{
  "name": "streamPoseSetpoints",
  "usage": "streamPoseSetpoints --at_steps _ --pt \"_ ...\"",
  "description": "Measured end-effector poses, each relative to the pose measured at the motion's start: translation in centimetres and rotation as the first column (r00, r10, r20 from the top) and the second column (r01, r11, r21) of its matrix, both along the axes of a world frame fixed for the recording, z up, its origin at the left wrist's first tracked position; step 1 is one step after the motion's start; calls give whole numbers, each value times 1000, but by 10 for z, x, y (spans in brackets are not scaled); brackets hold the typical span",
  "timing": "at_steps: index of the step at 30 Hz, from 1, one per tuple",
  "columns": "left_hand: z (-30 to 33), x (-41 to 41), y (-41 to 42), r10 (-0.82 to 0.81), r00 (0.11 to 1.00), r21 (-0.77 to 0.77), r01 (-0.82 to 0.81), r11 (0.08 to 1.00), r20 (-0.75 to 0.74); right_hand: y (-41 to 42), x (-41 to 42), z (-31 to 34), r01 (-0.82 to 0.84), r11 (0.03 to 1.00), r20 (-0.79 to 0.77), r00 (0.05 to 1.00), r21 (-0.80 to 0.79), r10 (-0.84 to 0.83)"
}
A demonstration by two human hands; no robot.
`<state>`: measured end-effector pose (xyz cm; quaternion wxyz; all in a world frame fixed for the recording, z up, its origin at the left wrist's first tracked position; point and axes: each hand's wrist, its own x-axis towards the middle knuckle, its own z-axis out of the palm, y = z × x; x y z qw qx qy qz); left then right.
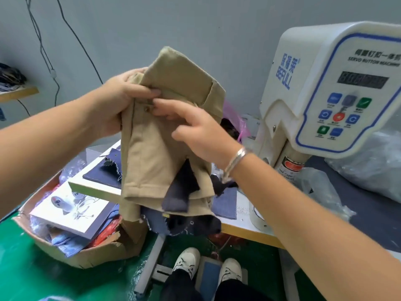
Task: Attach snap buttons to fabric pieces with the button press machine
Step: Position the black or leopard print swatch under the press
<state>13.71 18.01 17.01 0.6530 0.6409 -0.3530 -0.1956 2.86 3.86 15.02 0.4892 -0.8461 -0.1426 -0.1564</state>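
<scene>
khaki fabric piece (165,135) held up in air, left of button press machine (338,90), well apart from it. long axis hangs near-vertical, top edge high, hem low. left hand (121,94) grips upper left edge, thumb curled over front. right hand (191,129) fingers bent, fingertips (159,105) pinching fabric just right of set snap button (147,109) (dark scrap (180,190) dangles at hem). right hand nearer machine; judgement: next move swings piece right and down to press.
</scene>
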Motion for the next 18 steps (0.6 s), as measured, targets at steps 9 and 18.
streamPoseSetpoints --at_steps 9,18 --pt "13 123 -4 497 801 49 -542 839 334 -40 -62 -92 317 933 34 945 170 -327" --pt "-154 133 -49 -112 838 772 -430 468 535 -64 -135 -156 416 906 -81 903 -82 -422"
